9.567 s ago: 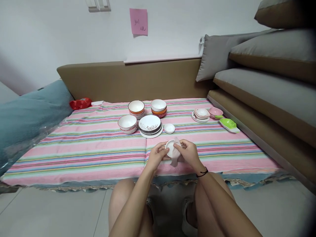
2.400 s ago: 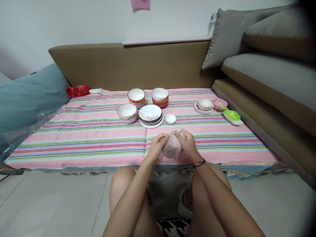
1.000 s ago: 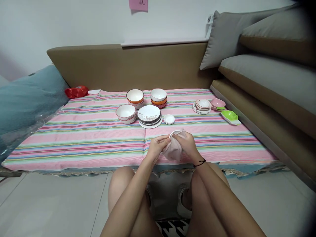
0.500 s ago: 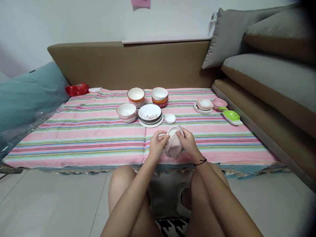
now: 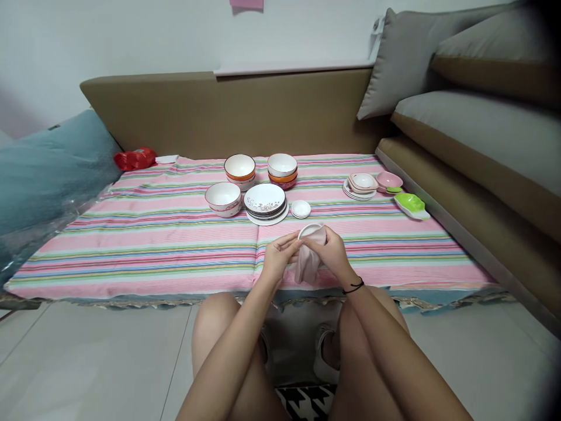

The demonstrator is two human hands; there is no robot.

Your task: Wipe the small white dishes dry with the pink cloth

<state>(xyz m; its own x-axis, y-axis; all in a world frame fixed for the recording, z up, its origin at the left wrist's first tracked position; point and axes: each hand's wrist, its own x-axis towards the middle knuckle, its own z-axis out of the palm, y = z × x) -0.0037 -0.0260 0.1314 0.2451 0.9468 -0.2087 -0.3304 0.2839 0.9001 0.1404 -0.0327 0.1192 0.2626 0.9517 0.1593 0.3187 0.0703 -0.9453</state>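
Between my hands, above the striped cover, is a small white dish (image 5: pixel 308 229) with a pale pink cloth (image 5: pixel 309 264) draped over its near side and hanging down. My left hand (image 5: pixel 280 255) pinches the dish by its left rim. My right hand (image 5: pixel 332 250) is closed on the cloth, its thumb pressed inside the dish. Just beyond my hands sits a short stack of small white dishes (image 5: pixel 300 209). Left of these are stacked plates (image 5: pixel 265 200), the top one with a floral pattern, and a white bowl (image 5: pixel 223 199) with a red pattern.
Two bowl stacks, one topped by a dark-rimmed bowl (image 5: pixel 239 168), the other by a white bowl (image 5: pixel 282 166), stand farther back. At right are small plates (image 5: pixel 359 190), a pink bowl (image 5: pixel 389 181) and a green leaf-shaped dish (image 5: pixel 411 206). Cushions (image 5: pixel 473 128) rise beyond.
My right thumb has moved left across the dish, pushing the cloth further over its inside. My left hand keeps its hold on the rim. The view has shifted slightly.
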